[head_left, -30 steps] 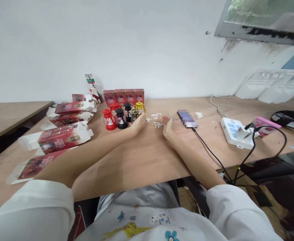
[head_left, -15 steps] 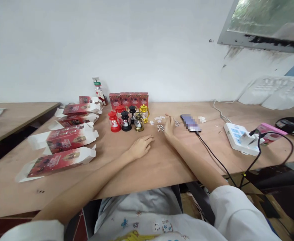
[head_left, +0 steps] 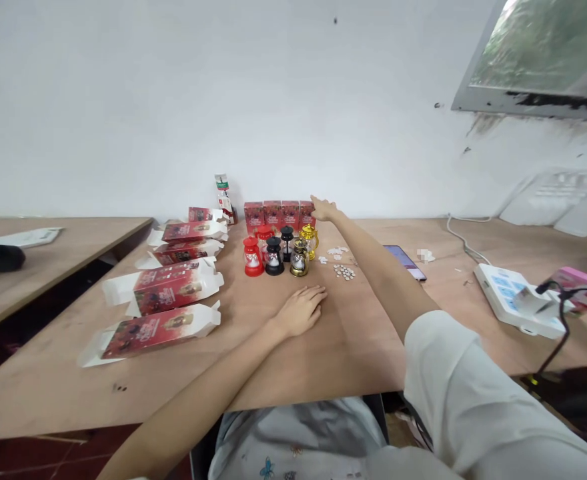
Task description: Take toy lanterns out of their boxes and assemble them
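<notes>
My left hand [head_left: 301, 311] lies palm down on the table with its fingers stretched out, holding nothing. My right hand [head_left: 325, 209] is extended to the back, at the top right corner of the end box in a row of small red printed boxes [head_left: 272, 216]. Its fingers are apart; whether they touch that box I cannot tell. Between the hands and the boxes stand several miniature lanterns: red ones [head_left: 253, 257], black ones [head_left: 274, 257], a bright gold one [head_left: 309, 241] and a dark bronze one [head_left: 299, 259]. Small round silvery pieces [head_left: 344, 272] and white scraps [head_left: 337, 253] lie right of them.
Opened red cartons [head_left: 161, 328] with white flaps line the left side of the table [head_left: 353, 360]. A clear package [head_left: 223, 199] leans on the wall behind. Rightward are a phone [head_left: 404, 261], a white power strip [head_left: 516, 297] with cables and a pink box [head_left: 581, 288].
My right hand has moved from beside the small pieces up to the end of the red box row. My left hand stays on the table. The view has shifted to the left.
</notes>
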### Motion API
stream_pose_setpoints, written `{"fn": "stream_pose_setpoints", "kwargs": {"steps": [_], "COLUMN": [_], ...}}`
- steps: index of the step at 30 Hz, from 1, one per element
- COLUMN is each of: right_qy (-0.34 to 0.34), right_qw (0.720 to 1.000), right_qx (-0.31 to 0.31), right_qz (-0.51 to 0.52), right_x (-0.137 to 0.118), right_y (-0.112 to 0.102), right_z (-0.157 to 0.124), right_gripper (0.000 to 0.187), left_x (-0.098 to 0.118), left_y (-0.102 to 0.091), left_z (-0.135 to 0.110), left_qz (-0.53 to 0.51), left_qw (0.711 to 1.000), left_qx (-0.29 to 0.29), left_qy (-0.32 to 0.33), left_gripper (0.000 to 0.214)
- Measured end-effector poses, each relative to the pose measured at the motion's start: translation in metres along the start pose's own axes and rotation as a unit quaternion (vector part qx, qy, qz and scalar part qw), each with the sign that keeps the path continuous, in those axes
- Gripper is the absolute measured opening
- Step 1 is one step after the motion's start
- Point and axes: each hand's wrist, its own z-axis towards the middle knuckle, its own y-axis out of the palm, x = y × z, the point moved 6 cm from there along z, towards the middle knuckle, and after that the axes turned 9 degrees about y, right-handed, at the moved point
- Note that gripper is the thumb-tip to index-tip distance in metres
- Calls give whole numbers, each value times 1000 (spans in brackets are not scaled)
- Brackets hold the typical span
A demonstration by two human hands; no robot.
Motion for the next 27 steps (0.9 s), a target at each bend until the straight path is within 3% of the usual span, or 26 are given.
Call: {"fn": "stream_pose_setpoints", "kwargs": {"steps": [3,6,12,15,17,20,22,24,27], "right_qy": [49,92,100,124,122,74,55,57,80], "right_qw": [999,995,990,974,935,832,784,780,817], "right_qx": [21,33,40,110,200,304,319,284,207], "right_qz": [-2,12,90,152,265,458,529,555,533], "right_x": [18,41,79,107,125,134,122,97,53], "right_y": [-7,-14,-20,-36,-50,-53,-40,-18,13], "right_z": [2,-1,-21,-42,-68,-122,-163,-201,-249], "right_gripper": [54,62,67,70,63,49,49,53,60], "left_x": [0,0,-2,-11,-21,-31,-33,-33,-36], "left_y": [0,0,0,-4,-7,-8,-7,-8,-19], "left_z": [0,1,0,-1,-2,-5,-9,-15,-31], "left_qz": [6,8,-46,-131,-209,-358,-473,-563,-614], "left_qw": [1000,1000,999,990,972,918,856,783,687], "left_qx": [5,11,18,44,74,121,157,214,339], "left_qy": [13,19,7,-30,-71,-120,-136,-154,-190], "left_gripper": [42,42,44,46,43,35,38,48,56]}}
